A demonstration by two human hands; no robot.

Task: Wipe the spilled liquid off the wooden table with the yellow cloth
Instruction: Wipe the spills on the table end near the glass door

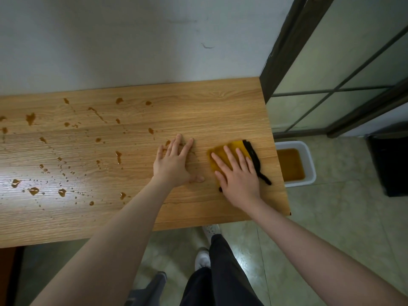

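- Right hand [239,173] flat, fingers straight, pressing yellow cloth [229,152] near desk [198,102] right edge.
- Left hand [173,161] flat, fingers spread on desk beside cloth.
- Brown spilled liquid [33,191] drops scattered across left part.
- White tub [309,164] of brown liquid on floor.

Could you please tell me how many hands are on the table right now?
2. The left hand rests flat on bare wood near the table's right end; the right hand presses flat on the yellow cloth beside it. None seem hidden.
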